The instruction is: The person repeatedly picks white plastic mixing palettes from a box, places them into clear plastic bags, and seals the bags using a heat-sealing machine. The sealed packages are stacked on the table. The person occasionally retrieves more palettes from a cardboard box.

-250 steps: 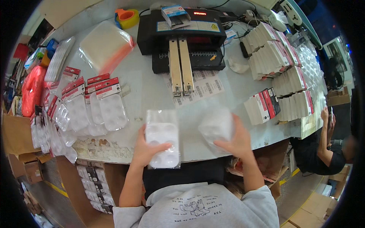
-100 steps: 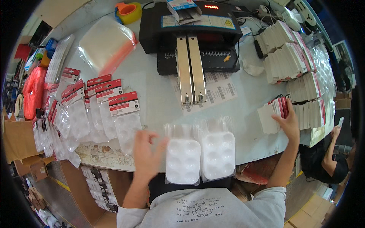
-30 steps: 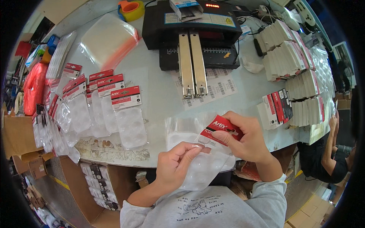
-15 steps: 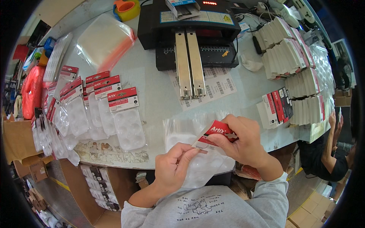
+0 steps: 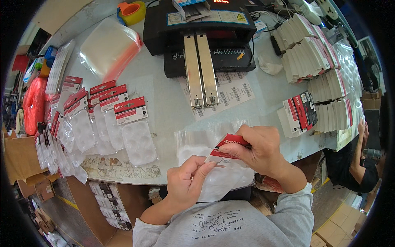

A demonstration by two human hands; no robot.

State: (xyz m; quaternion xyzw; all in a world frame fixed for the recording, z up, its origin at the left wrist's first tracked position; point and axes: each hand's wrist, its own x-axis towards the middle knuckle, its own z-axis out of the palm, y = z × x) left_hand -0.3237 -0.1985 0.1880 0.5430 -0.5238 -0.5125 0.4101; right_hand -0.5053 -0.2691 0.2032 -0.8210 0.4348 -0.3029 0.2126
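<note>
Near the front edge of the table, my right hand [image 5: 263, 150] grips a folded red-and-white header card [image 5: 226, 152] between thumb and fingers. My left hand [image 5: 187, 179] pinches the card's lower left corner, where it meets the top of a clear plastic bag. Below the card hangs a bagged white plastic paint palette [image 5: 222, 183] with round wells. More clear-bagged palettes [image 5: 189, 142] lie behind my hands. Finished-looking carded palettes [image 5: 139, 142] are spread in an overlapping pile on the left.
A black machine [image 5: 210, 59] with two long metal rails [image 5: 201, 72] stands at the back over a barcode sheet [image 5: 234, 92]. Stacked header cards [image 5: 325, 88] line the right side. Clear bags [image 5: 109, 47] and a tape dispenser [image 5: 132, 12] lie back left. Another person [image 5: 358, 164] is at far right.
The header card is tilted slightly lower over the bag, and my right fingers have shifted a little on it. Both hands keep their grip. The whole view has shifted slightly.
</note>
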